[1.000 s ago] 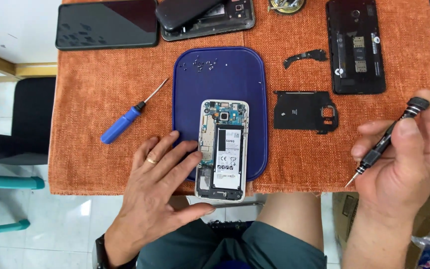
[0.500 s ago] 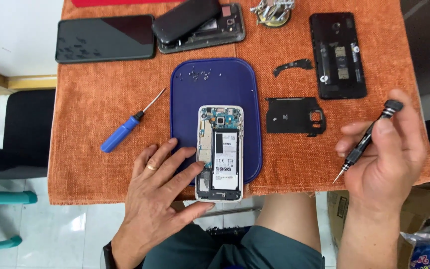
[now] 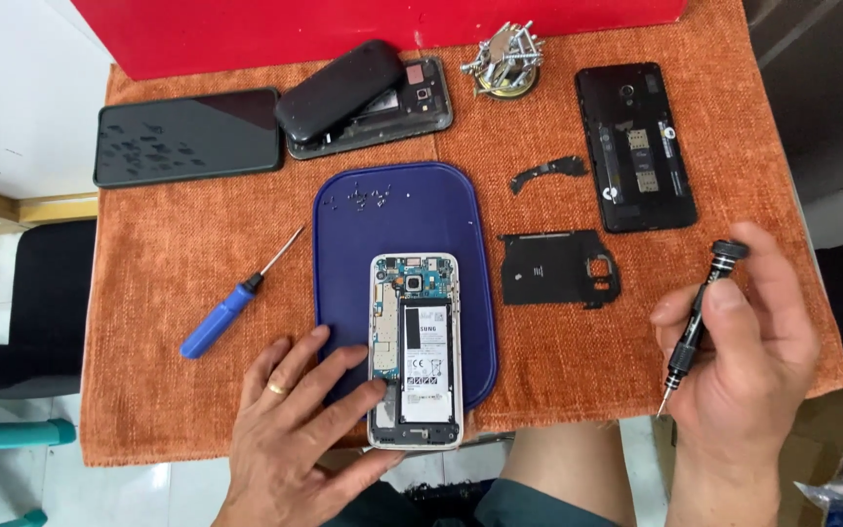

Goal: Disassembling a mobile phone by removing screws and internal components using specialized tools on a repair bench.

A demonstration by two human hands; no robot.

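Note:
An opened white phone (image 3: 418, 349) with its battery and circuit board showing lies on a blue mat (image 3: 397, 226). My left hand (image 3: 295, 429) rests flat on the mat's lower left, fingertips against the phone's left edge. My right hand (image 3: 743, 361) hovers over the orange cloth's right edge, holding a black precision screwdriver (image 3: 697, 322) upright with its tip pointing down. Tiny screws (image 3: 368, 195) lie at the top of the mat.
On the orange cloth (image 3: 168, 283) lie a blue-handled screwdriver (image 3: 236, 298), a black inner cover plate (image 3: 556, 268), a small black bracket (image 3: 546, 173), an opened black phone (image 3: 634, 146), a dark phone face up (image 3: 187, 137), another dismantled phone (image 3: 363, 98) and a metal tool stand (image 3: 504, 59). A red box runs along the back.
The view has shifted, so more of the back of the table shows. My right hand with the screwdriver has drifted slightly left and down; my left hand stays by the phone.

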